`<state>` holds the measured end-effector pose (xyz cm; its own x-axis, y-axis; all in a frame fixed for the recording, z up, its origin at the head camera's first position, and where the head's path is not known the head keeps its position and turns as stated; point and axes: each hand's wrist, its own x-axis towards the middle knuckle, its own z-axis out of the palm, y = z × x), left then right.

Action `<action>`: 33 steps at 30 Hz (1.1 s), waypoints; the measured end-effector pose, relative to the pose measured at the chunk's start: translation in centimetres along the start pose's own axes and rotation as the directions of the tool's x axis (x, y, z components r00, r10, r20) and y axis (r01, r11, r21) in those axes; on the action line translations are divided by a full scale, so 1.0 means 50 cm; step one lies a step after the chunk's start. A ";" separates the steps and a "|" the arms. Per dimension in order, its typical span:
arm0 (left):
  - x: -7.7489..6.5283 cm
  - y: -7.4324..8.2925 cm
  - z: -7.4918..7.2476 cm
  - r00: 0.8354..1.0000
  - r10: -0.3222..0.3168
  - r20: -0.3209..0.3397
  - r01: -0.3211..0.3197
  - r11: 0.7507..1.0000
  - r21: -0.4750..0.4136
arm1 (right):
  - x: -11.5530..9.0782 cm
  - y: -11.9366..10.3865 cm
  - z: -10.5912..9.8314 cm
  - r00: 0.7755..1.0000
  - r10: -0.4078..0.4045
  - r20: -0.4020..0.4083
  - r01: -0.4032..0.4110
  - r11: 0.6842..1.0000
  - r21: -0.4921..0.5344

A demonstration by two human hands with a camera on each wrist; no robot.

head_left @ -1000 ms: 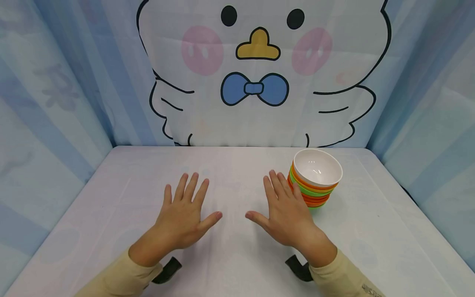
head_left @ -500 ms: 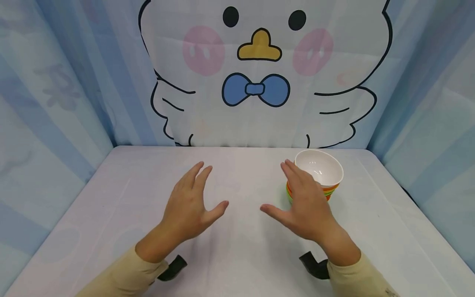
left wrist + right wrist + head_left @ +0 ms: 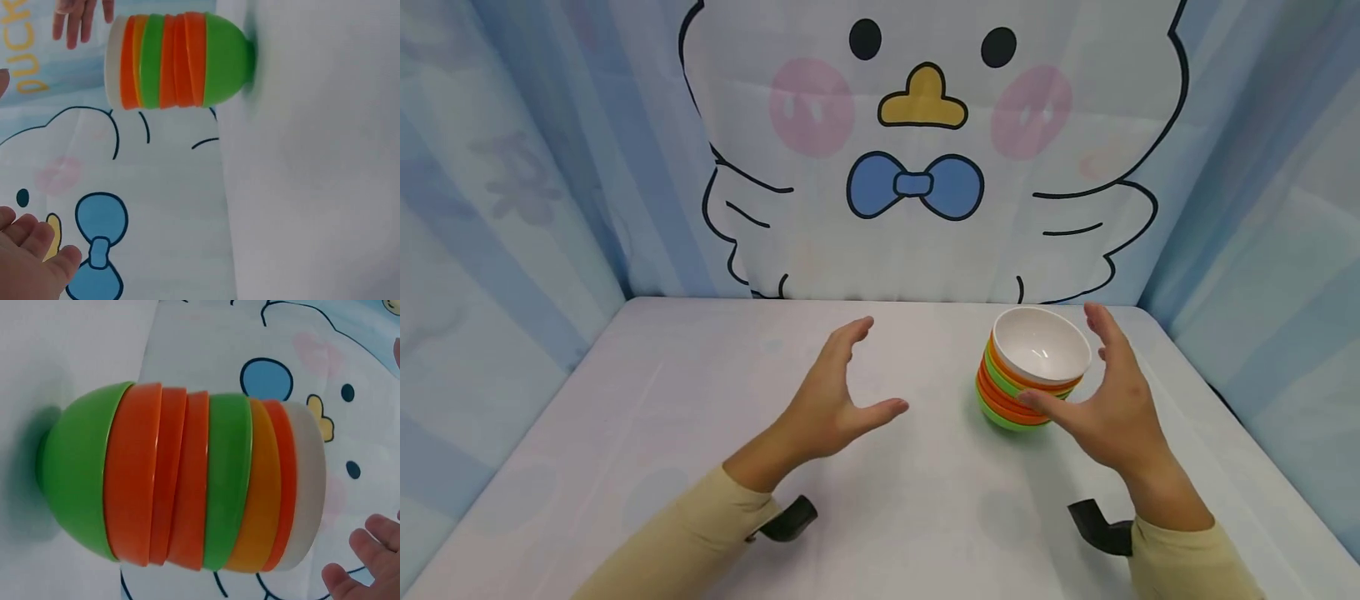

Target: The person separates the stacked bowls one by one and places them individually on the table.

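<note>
A stack of nested bowls [image 3: 1011,400] stands upright toward the back right of the table. Its top bowl is white, with orange, yellow-orange and green ones under it and a green one at the bottom [image 3: 78,472]. My right hand [image 3: 1123,408] is just right of the stack, thumb and fingers spread apart; the thumb overlaps the stack's front in the head view. Left of the stack, over mid-table, my left hand [image 3: 820,400] is held with thumb and fingers wide apart and nothing between them. The left wrist view shows the same stack [image 3: 181,59] beyond that hand.
The table [image 3: 662,433] has a pale cloth cover. Behind it hangs a curtain with a cartoon duck [image 3: 917,250]; blue curtains [image 3: 497,208] close off both sides. A black strap [image 3: 790,518] sits at the left wrist, and another [image 3: 1101,527] at the right.
My right hand has moved from in front of the bowls to their right side. The left hand has shifted right, and both hands have turned from palms down to thumb and fingers apart.
</note>
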<state>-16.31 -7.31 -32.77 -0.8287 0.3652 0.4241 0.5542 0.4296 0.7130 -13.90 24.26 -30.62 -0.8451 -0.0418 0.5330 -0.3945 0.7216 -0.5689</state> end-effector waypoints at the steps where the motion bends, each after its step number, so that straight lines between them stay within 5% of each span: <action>1: 0.008 0.001 0.007 1.000 -0.009 0.013 0.009 1.000 -0.025 | 0.001 0.008 -0.003 1.000 0.018 -0.003 -0.018 1.000 0.006; 11: 0.064 0.001 0.094 0.991 -0.070 0.112 0.093 0.971 -0.218 | -0.008 0.081 0.005 0.966 0.235 0.108 -0.243 0.968 0.066; 22: 0.111 0.002 0.189 0.983 -0.109 0.145 0.149 0.943 -0.299 | -0.003 0.118 0.036 0.939 0.287 0.192 -0.318 0.934 0.161; 33: 0.138 0.008 0.236 0.975 -0.147 0.169 0.199 0.916 -0.350 | -0.006 0.142 0.060 0.936 0.281 0.210 -0.325 0.920 0.219</action>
<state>-20.88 5.11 -36.16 -0.8758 0.4325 0.2142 0.3155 0.1770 0.9323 -17.52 27.34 -36.71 -0.9781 0.0188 0.2075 -0.1668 0.5262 -0.8338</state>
